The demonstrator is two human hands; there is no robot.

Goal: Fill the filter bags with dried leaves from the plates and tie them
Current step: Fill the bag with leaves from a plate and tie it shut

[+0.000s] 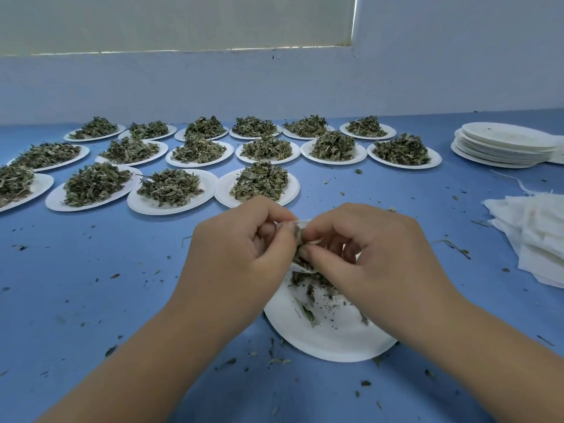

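Forearms (146, 361) over blue table (91, 285) w/ leaf bits (111, 351), pale wall (427, 71).

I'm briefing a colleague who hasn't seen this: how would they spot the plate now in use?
On the blue table, look nearer than the rows of heaped plates. The plate lies directly under the left hand and right hand, which pinch a filter bag. Unlike its neighbours, it holds only scraps and crumbs, no heap.

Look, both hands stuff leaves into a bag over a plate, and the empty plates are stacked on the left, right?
No. The head view shows the empty plates stacked on the right. The left hand and right hand do stuff the bag over the plate.
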